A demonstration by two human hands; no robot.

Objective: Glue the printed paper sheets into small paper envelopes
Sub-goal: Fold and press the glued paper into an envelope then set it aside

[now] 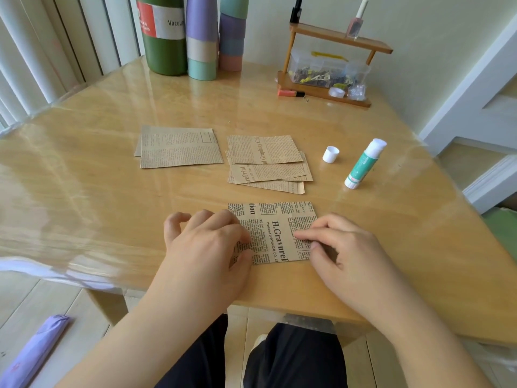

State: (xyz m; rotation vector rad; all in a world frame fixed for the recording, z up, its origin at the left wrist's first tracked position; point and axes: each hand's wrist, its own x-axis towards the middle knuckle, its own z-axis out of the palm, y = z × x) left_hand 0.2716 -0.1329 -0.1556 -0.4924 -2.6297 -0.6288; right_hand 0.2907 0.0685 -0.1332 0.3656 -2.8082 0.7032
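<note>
Left of the glue stick, near the table edge, the folded sheet was pressed flat: its left side by the left hand, fingers curled, its right edge by the right hand, forefinger extended. Light, limp and easily creased, it was judged best handled by its edges.

The folded sheet nearest the table edge is kraft brown with black newspaper print, bold headline letters among fine columns. The pile of envelopes and the flat sheets carry the same brown with fainter, greyer print. The glue stick is teal green with white ends, its loose cap white. The table is glossy honey-yellow wood grain. At the back stand a dark green flask (red and white label), a bottle banded lilac, cream and mint, and stacked cups in teal, purple, blue and pink.
</note>
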